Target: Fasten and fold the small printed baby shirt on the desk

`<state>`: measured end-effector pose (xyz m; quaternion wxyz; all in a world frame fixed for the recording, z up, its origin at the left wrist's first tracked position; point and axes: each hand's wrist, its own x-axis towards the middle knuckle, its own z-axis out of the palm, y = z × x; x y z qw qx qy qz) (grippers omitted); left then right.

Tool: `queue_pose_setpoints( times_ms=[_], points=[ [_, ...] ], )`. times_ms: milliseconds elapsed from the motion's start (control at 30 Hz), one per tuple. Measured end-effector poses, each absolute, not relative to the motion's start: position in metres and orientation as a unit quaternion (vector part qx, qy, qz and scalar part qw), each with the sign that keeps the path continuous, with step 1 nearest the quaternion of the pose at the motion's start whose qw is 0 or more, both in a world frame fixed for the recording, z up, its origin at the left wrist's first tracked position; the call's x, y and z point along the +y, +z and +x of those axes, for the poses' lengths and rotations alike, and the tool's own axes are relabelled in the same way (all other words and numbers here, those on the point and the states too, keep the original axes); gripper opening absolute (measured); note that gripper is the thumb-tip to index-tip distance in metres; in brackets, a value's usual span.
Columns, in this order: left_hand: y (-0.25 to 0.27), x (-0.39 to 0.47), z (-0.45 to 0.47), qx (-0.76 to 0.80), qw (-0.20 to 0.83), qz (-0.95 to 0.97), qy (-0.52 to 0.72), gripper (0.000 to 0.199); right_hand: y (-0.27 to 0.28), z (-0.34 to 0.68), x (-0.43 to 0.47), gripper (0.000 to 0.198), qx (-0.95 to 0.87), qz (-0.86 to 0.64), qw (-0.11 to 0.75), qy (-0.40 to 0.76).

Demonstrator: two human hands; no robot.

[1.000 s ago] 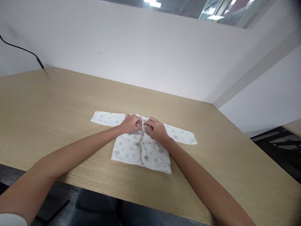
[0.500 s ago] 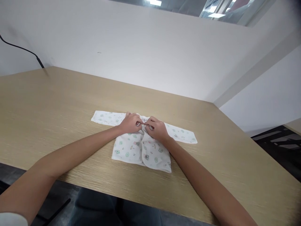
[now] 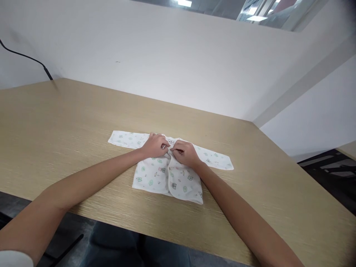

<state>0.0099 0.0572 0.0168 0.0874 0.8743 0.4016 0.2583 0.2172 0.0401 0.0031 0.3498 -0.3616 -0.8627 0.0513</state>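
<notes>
A small white baby shirt point(image 3: 151, 175) with green and dark printed figures lies flat on the table, its sleeves spread to both sides. Its front edges meet along the middle, and the neckline with a small printed label is at the far side. My left hand point(image 3: 155, 145) pinches the shirt's front edge just below the neckline. Close beside it, my right hand point(image 3: 185, 152) is closed in a pinch on the other front edge. The fingertips nearly meet, and whatever fastening lies between them is too small to make out.
The wood-grain table point(image 3: 83, 115) reaches to a white wall point(image 3: 167, 63) at the back. A black cable point(image 3: 25, 56) hangs down at the far left. Dark slatted items point(image 3: 330, 167) stand beyond the table's right edge.
My right hand's fingers have shifted slightly down and curled in, showing more of the neckline label. My left hand and the shirt stay nearly in place.
</notes>
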Motion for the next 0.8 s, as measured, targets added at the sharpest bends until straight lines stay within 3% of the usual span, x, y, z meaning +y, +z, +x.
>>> queue_pose_setpoints(
  times_ms=[800],
  points=[
    [0.0165, 0.0508, 0.0104, 0.334, 0.018, 0.894, 0.298, 0.027, 0.0011, 0.2153, 0.0440, 0.024, -0.823, -0.428, 0.369, 0.062]
  ],
)
